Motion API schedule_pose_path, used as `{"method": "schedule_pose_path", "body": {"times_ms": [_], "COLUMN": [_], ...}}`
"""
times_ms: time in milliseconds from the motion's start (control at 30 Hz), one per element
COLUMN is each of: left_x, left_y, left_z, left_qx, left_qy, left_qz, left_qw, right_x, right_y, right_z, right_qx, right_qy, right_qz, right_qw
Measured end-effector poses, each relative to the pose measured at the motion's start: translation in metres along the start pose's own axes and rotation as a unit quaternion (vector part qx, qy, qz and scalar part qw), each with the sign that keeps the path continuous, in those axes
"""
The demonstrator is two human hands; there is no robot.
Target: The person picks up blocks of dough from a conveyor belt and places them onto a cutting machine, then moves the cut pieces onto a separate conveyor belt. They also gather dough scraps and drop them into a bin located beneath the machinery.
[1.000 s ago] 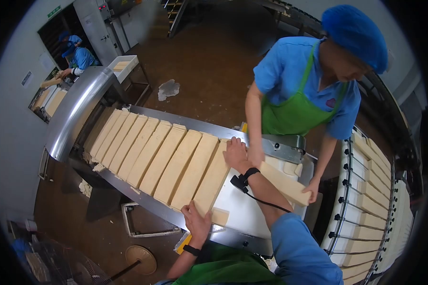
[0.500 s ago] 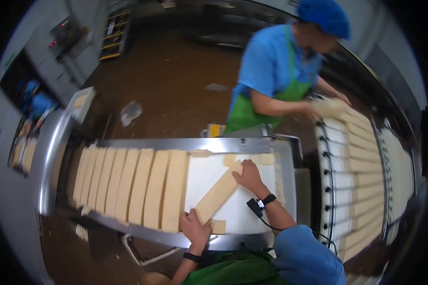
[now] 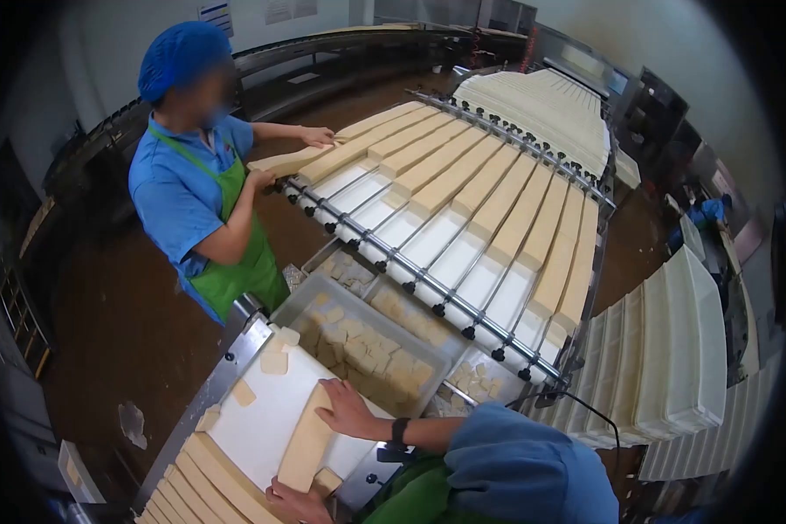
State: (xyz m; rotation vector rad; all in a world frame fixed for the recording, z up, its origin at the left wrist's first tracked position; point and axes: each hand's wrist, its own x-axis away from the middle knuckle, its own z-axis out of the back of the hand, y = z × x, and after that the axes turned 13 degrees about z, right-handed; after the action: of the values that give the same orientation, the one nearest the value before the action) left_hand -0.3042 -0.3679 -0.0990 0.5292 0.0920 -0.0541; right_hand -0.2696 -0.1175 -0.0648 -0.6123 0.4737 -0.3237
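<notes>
A long, pale, dough-like strip (image 3: 306, 441) lies on the white conveyor belt (image 3: 251, 430) in front of me. My right hand (image 3: 351, 410) grips its far end, thumb and fingers spread around the edge. At the near end, my left hand (image 3: 299, 503) is closed around the strip, partly cut off by the frame's bottom. Small square pieces (image 3: 244, 393) lie along the belt's far edge, and another small piece (image 3: 327, 482) sits beside my left hand. More long strips (image 3: 223, 472) lie side by side at the lower left.
A grey bin (image 3: 428, 384) of square scraps stands past the belt's end. Behind it, a wide conveyor (image 3: 415, 229) with rods and black knobs carries rows of strips. A co-worker (image 3: 196, 183) holds a strip at its left side. Stacked white trays (image 3: 646, 358) stand at right.
My view has swung to the right, bringing the wide conveyor and scrap bin into sight. Both hands still hold the strip on the belt. The co-worker still handles a strip.
</notes>
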Motion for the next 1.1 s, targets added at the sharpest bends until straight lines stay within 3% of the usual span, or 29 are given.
{"method": "schedule_pose_path", "body": {"times_ms": [133, 233, 367, 467, 567, 633, 733, 933, 1000, 1067, 1100], "left_x": [0.010, 0.010, 0.012, 0.010, 0.010, 0.001, -0.016, -0.018, -0.015, -0.015, -0.016], "left_y": [0.077, 0.166, 0.290, 0.365, 0.435, 0.455, 0.491, 0.508, 0.502, 0.498, 0.496], "left_z": [-0.013, -0.029, -0.056, -0.073, -0.076, -0.094, -0.106, -0.157, -0.164, -0.162, -0.159], "left_qx": [0.100, 0.170, 0.175, 0.079, 0.038, 0.001, -0.006, 0.140, 0.161, 0.189, 0.205], "left_qy": [0.040, 0.039, 0.008, -0.013, -0.136, -0.155, -0.218, -0.282, -0.264, -0.264, -0.277], "left_qz": [-0.075, -0.122, -0.162, -0.235, -0.206, -0.273, -0.302, -0.279, -0.298, -0.309, -0.312], "left_qw": [0.991, 0.977, 0.971, 0.969, 0.968, 0.949, 0.928, 0.907, 0.903, 0.894, 0.885], "right_x": [-0.001, -0.024, -0.066, -0.092, -0.112, -0.119, -0.124, -0.111, -0.103, -0.095, -0.092], "right_y": [0.031, 0.071, 0.155, 0.231, 0.308, 0.345, 0.366, 0.335, 0.313, 0.308, 0.295], "right_z": [0.070, 0.135, 0.221, 0.263, 0.281, 0.287, 0.304, 0.289, 0.274, 0.239, 0.227], "right_qx": [-0.032, 0.038, 0.035, 0.054, 0.102, 0.145, 0.163, 0.440, 0.349, 0.168, 0.063], "right_qy": [0.118, 0.240, 0.345, 0.353, 0.330, 0.280, 0.024, 0.094, 0.123, 0.239, 0.226], "right_qz": [-0.021, 0.025, 0.024, -0.013, -0.032, -0.070, -0.248, -0.196, -0.150, -0.024, 0.002], "right_qw": [0.992, 0.970, 0.938, 0.934, 0.938, 0.946, 0.955, 0.871, 0.917, 0.956, 0.972]}}
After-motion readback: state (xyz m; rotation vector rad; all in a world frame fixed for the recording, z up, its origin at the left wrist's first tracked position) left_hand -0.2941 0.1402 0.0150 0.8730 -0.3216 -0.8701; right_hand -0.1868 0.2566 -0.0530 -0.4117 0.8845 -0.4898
